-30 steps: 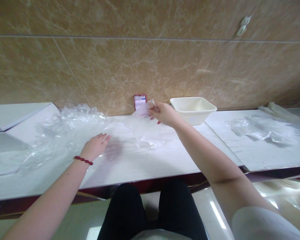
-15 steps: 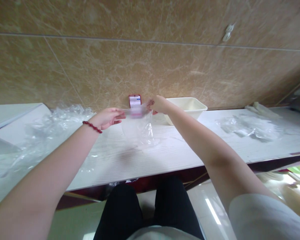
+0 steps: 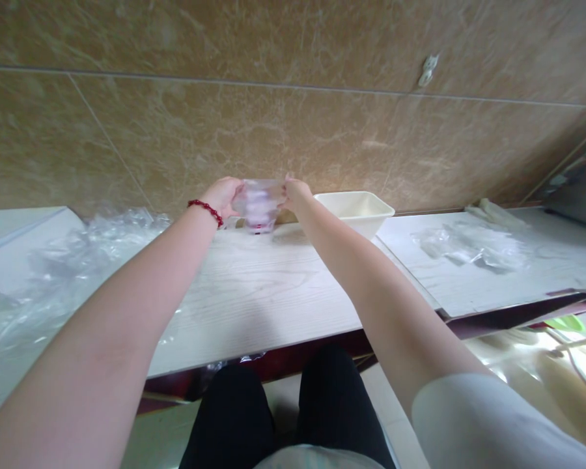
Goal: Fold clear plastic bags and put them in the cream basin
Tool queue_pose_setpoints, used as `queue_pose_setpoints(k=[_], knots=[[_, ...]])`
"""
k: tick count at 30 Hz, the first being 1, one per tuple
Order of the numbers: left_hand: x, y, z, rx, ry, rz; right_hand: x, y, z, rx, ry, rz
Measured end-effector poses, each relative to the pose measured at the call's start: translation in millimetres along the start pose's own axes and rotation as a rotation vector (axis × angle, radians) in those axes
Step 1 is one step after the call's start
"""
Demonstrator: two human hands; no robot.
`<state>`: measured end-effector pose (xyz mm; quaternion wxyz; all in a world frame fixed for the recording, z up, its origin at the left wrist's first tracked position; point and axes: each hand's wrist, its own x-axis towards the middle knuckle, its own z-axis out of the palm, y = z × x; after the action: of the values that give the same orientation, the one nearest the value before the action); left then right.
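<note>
Both my arms reach forward over the white table (image 3: 254, 293). My left hand (image 3: 223, 194), with a red bead bracelet at the wrist, and my right hand (image 3: 297, 191) each pinch one side of a small clear plastic bag (image 3: 260, 200). The bag is held up between them just in front of the brown marble wall. It is blurred by motion and hides a red and white item that stands against the wall behind it.
A heap of clear plastic bags (image 3: 68, 260) lies on the table at my left. A cream plastic basin (image 3: 355, 207) sits right of my hands. More clear plastic (image 3: 473, 246) lies on the adjoining table at right. My dark-trousered legs show below the table edge.
My left hand left the table and took the bag's other side. Both hands then raised the bag and drew closer together near the wall. The view shifted to the right.
</note>
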<state>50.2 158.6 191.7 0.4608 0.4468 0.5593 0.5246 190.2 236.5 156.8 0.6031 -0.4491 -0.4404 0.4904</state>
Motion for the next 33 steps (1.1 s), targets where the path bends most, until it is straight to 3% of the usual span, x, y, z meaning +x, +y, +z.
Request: queue_pose_setpoints(k=[3, 7, 15, 19, 27, 33], knots=[[0.3, 0.6, 6.6, -0.002, -0.016, 0.012, -0.1, -4.0, -1.4, 0.06, 0.099, 0.124], [-5.3, -0.3, 14.4, -0.04, -0.041, 0.044, -5.2, -4.9, -5.8, 0.105, 0.157, 0.053], [1.3, -5.1, 17.3, 0.05, 0.031, 0.155, 0.9, -3.3, -12.1, -0.003, 0.109, -0.017], [5.8, -2.7, 18.0, -0.025, 0.012, 0.161, 11.7, -7.8, -13.7, -0.061, 0.058, -0.009], [-9.9, 0.3, 29.4, -0.099, -0.022, 0.165, 20.6, 0.4, -19.6, -0.164, 0.118, -0.304], [2.5, -4.8, 20.3, 0.031, 0.064, 0.215, 15.8, -1.3, -35.3, -0.436, 0.073, -0.418]])
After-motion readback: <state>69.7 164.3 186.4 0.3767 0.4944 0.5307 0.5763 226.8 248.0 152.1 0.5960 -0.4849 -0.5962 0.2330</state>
